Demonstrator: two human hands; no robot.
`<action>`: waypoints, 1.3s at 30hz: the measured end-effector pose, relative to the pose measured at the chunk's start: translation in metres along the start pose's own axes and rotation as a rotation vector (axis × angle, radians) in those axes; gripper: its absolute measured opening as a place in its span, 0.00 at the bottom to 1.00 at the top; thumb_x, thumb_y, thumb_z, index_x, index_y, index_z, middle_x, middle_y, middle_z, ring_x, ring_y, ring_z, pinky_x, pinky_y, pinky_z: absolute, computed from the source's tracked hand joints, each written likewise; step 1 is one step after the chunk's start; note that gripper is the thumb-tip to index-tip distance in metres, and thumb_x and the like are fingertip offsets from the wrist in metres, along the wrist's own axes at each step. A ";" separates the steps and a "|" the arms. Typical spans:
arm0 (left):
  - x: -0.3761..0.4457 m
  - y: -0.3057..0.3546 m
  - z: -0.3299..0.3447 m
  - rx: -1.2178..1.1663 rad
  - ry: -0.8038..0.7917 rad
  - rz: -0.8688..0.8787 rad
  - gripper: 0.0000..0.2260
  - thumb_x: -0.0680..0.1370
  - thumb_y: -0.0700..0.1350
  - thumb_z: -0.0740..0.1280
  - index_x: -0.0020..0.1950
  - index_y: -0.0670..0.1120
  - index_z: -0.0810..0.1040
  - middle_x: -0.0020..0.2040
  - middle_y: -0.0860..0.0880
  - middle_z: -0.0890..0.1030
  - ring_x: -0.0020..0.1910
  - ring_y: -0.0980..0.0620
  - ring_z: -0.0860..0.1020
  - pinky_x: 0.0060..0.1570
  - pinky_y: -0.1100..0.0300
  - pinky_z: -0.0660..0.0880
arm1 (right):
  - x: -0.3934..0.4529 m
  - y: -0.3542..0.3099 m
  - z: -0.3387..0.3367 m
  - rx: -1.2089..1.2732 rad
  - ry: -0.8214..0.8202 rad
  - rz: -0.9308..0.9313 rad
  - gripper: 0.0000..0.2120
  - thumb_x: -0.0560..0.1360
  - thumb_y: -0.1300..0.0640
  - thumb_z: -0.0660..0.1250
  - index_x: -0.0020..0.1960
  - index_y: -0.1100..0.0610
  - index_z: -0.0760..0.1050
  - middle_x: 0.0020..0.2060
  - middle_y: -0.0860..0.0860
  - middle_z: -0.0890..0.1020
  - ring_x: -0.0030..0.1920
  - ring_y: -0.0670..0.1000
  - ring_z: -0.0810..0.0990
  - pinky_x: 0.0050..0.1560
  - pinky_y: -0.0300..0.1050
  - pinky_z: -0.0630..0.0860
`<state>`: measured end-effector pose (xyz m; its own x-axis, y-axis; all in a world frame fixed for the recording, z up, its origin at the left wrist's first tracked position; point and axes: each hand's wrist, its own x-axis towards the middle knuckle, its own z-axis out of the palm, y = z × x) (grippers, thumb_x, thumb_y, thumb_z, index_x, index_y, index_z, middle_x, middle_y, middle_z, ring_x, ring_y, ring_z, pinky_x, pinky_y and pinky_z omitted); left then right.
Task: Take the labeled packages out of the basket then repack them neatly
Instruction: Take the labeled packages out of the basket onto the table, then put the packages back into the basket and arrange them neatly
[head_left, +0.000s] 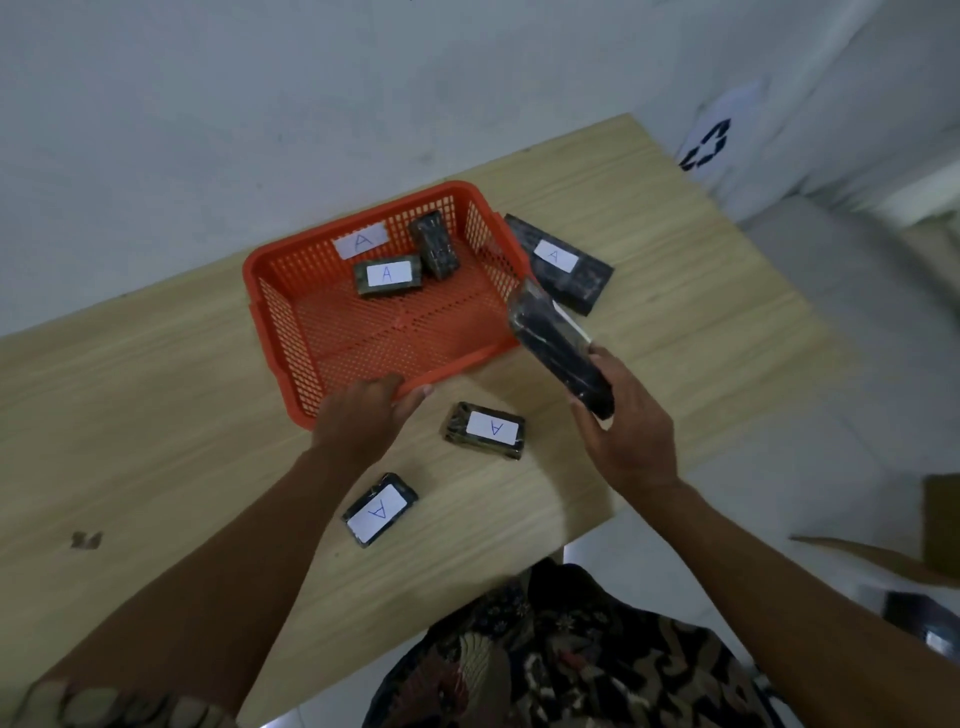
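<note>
An orange mesh basket (291, 332) marked "A" stands on the wooden table. Inside, at the far end, lie a small labelled package (387, 275) and a second dark package (435, 248) tilted against the wall. My left hand (358, 415) grips the basket's near rim. My right hand (618, 441) holds a long dark package (558, 345) tilted over the basket's right corner. A large labelled package (558, 262) lies right of the basket. Two small labelled packages (485, 430) (379, 509) rest on the table near me.
The table (156, 415) ends close behind the basket against a white wall and at the right over a pale floor. Cardboard pieces (930, 545) lie on the floor at the right. A recycling sign (709, 145) hangs on the wall.
</note>
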<state>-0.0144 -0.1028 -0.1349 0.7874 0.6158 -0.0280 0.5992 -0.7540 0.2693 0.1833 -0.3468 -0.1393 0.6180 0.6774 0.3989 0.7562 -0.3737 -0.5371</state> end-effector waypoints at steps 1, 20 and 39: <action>0.000 -0.001 0.000 0.001 0.009 0.006 0.29 0.76 0.70 0.49 0.40 0.47 0.75 0.30 0.48 0.76 0.29 0.45 0.76 0.32 0.56 0.74 | -0.007 0.004 -0.001 -0.018 -0.022 0.003 0.28 0.75 0.54 0.68 0.73 0.55 0.65 0.70 0.52 0.74 0.67 0.50 0.76 0.62 0.34 0.70; 0.003 0.004 -0.002 -0.018 -0.016 -0.007 0.25 0.78 0.66 0.55 0.36 0.48 0.74 0.27 0.52 0.73 0.26 0.50 0.73 0.30 0.61 0.66 | -0.024 0.024 0.019 -0.394 -0.290 0.116 0.25 0.79 0.46 0.65 0.71 0.58 0.72 0.71 0.61 0.72 0.72 0.65 0.68 0.69 0.64 0.68; 0.127 -0.051 -0.065 -0.005 0.249 -0.065 0.16 0.78 0.49 0.67 0.62 0.41 0.79 0.61 0.41 0.80 0.61 0.42 0.78 0.58 0.48 0.75 | 0.203 -0.079 0.106 0.139 -0.304 0.135 0.18 0.81 0.49 0.61 0.69 0.54 0.72 0.63 0.51 0.77 0.62 0.50 0.74 0.58 0.39 0.66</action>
<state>0.0458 0.0284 -0.0897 0.6869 0.7006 0.1929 0.6462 -0.7104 0.2790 0.2261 -0.1123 -0.0947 0.6023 0.7932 0.0892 0.6228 -0.3971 -0.6740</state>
